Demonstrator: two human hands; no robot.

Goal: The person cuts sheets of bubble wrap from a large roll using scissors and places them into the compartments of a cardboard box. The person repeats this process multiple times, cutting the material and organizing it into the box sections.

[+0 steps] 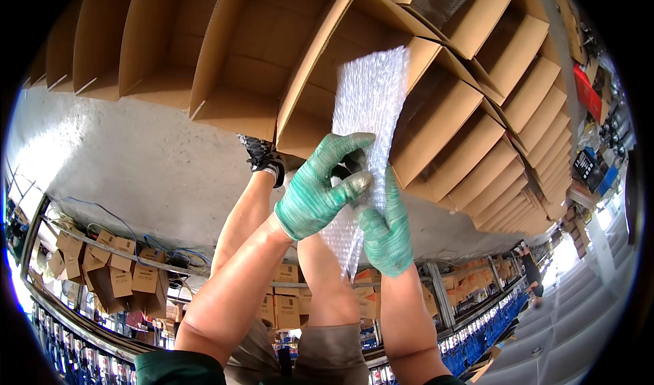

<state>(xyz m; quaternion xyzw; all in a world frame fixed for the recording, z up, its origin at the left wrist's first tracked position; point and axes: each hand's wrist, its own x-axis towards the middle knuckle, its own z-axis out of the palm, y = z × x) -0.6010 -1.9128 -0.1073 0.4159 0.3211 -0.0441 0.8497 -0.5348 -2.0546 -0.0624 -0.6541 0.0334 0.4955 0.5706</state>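
Observation:
A long sheet of clear bubble wrap (372, 89) stands upright between my hands, its top end in front of an open cardboard box and its lower end hanging between my forearms. My left hand (319, 189), in a green knit glove with a darker palm, is closed at the wrap's left edge, thumb and forefinger toward it. On the other side my right hand (387, 238), gloved alike, grips the wrap lower down, its fingers partly hidden behind the sheet. Just beyond both hands stands the open cardboard box (306, 130) with raised flaps.
Rows of open cardboard boxes (235, 102) run across the far side and down the right (443, 136). Concrete floor (157, 160) shows at left. Nearer me, a metal-railed line (102, 334) carries blue items, with flattened cartons (139, 276) hanging by it. Another person (531, 269) stands far right.

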